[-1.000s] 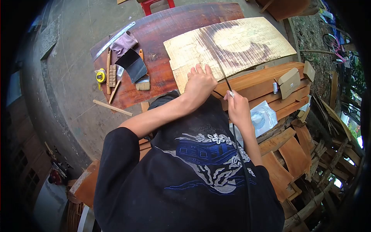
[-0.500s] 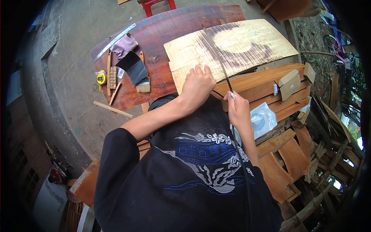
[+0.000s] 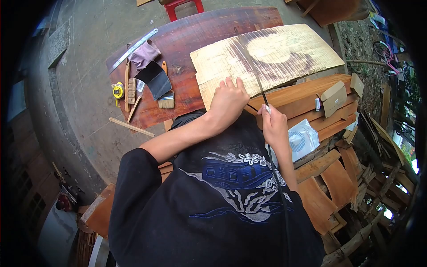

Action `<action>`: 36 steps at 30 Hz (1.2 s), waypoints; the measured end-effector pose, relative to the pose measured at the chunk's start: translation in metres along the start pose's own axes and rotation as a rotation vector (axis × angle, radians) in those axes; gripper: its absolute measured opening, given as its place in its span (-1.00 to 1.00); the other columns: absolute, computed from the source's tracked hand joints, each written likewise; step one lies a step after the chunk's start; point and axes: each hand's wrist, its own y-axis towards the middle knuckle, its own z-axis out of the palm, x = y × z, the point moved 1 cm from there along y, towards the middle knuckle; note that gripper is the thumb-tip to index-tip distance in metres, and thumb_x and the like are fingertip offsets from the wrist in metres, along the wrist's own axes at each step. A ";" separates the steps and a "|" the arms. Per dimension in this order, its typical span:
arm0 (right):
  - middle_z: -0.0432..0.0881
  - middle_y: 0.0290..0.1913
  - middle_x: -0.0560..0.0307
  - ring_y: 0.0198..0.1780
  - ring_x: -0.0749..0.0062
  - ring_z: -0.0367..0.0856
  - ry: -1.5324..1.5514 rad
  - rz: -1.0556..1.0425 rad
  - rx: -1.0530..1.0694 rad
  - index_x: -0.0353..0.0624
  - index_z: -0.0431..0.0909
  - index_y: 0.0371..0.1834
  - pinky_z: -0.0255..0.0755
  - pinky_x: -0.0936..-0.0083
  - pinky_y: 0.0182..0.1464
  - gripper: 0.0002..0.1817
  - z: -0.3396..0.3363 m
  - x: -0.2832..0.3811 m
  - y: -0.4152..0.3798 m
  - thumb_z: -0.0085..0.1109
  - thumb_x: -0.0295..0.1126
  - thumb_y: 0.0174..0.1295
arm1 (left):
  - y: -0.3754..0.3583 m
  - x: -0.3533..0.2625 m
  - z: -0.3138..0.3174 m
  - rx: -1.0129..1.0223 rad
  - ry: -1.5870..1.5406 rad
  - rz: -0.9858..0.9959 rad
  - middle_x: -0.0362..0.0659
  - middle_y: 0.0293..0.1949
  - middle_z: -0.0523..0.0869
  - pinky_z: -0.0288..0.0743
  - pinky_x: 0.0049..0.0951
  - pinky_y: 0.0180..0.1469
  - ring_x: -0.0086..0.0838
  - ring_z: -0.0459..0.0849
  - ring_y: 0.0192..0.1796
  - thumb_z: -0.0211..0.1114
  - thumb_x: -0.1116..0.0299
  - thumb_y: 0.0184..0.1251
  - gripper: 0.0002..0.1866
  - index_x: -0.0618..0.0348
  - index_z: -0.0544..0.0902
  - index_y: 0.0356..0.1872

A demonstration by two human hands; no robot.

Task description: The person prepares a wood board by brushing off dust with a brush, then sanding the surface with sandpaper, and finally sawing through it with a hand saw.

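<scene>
A pale, rough-sawn wooden board (image 3: 218,58) with dark purple-brown streaks lies across a larger reddish-brown slab (image 3: 187,38). My left hand (image 3: 227,100) rests on the board's near edge, fingers apart and laid on the wood, holding nothing. Just right of it, my right hand (image 3: 273,124) is closed around the near end of a long, narrow, strip-like blade (image 3: 251,64). The blade reaches away from me over the board, past its far edge, and its near end is dark. My right fingers hide part of the grip.
Left on the slab lie a metal ruler (image 3: 135,49), purple cloth (image 3: 144,54), black curved sheet (image 3: 154,79), paintbrush (image 3: 167,101) and yellow tape measure (image 3: 118,91). Stacked planks (image 3: 311,100) with a cardboard box (image 3: 333,98) stand right. A red stool (image 3: 182,9) is behind.
The whole view has shifted slightly. Both hands stay in nearly the same place, and the blade still crosses the board at about the same angle.
</scene>
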 end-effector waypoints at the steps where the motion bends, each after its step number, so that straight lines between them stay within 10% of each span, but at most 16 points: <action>1: 0.66 -0.44 -0.32 -0.33 -0.26 0.73 -0.002 0.013 0.003 -0.33 0.68 -0.22 0.49 0.07 -0.26 -0.66 -0.001 0.000 0.002 0.04 -0.31 0.64 | 0.000 0.000 0.000 -0.003 -0.005 -0.002 0.39 -0.13 0.78 0.81 -0.26 -0.24 0.08 0.88 -0.14 0.35 0.50 0.12 -0.44 0.67 0.60 0.16; 36: 0.71 -0.38 -0.33 -0.26 -0.31 0.75 -0.067 -0.016 0.036 -0.34 0.67 -0.21 0.51 0.00 -0.21 -0.66 0.000 0.000 0.020 0.01 -0.32 0.64 | 0.005 -0.003 -0.005 -0.056 0.008 0.071 0.24 -0.33 0.75 0.75 -0.27 -0.33 -0.02 0.84 -0.30 0.33 0.48 0.12 -0.49 0.69 0.63 0.09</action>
